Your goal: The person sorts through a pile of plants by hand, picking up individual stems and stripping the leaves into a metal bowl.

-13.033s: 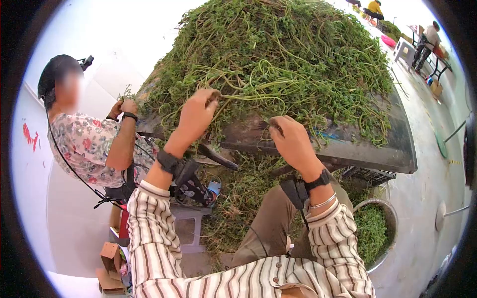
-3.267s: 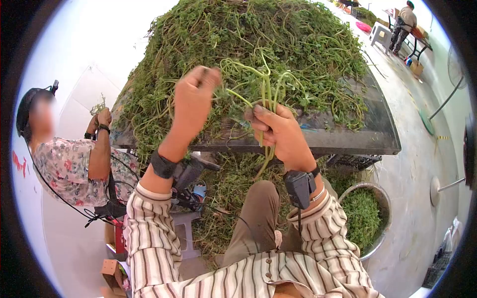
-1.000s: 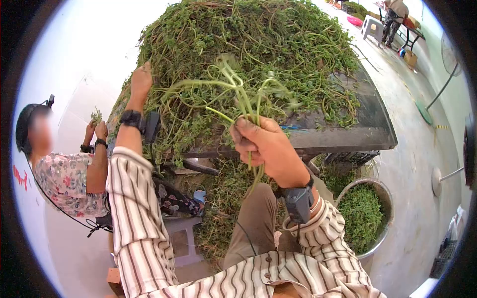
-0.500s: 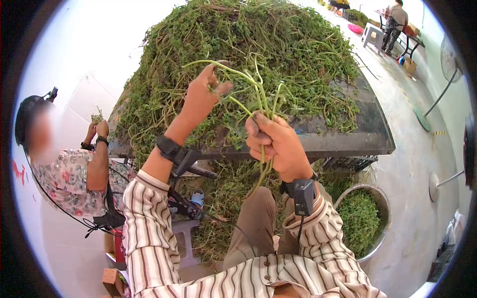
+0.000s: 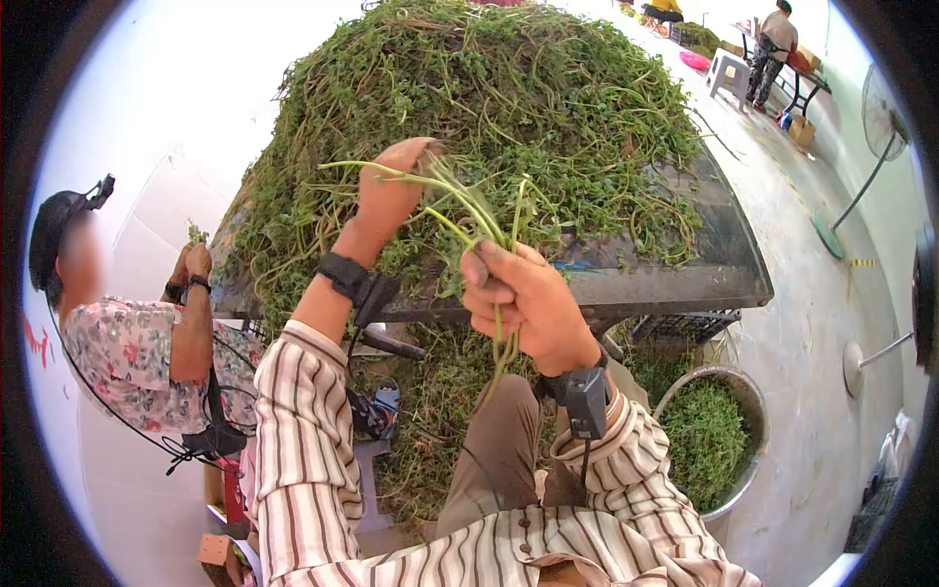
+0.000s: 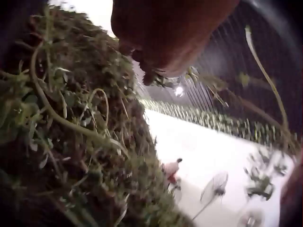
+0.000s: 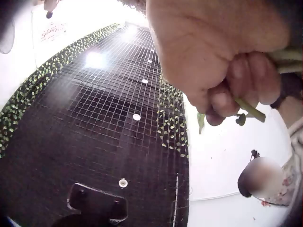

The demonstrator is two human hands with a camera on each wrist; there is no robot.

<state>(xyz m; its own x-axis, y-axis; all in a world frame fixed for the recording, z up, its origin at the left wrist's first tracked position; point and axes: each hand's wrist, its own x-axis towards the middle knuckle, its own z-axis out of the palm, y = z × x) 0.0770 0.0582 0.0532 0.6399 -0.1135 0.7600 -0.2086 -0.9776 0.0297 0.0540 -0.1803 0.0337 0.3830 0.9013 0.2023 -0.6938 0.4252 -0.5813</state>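
Over the table's front edge, my right hand (image 5: 533, 293) grips a small bunch of green plant stems (image 5: 506, 357) in curled fingers. The stems fan out above the fist and hang below it. In the right wrist view a cut stem end (image 7: 253, 111) pokes out past the curled fingers (image 7: 255, 78). My left hand (image 5: 386, 191) is up beside the bunch's upper ends, its fingertips blurred, and one long stem crosses in front of it. Some green shows at its fingers in the left wrist view; I cannot tell whether they pinch it. Behind both hands rises a large heap of leafy stems (image 5: 489, 88).
The heap covers most of a dark table (image 5: 675, 284). A round metal tub (image 5: 758, 391) holding green sprigs stands at the right, near a floor fan (image 5: 880, 117). Another person (image 5: 137, 352) sits at the left holding a sprig. Loose stems (image 5: 421, 460) litter the floor below.
Since 13 seconds ago, the right hand has taken hold of the stem bunch. The left hand went out to the heap's left side one second ago, then came back to the bunch.
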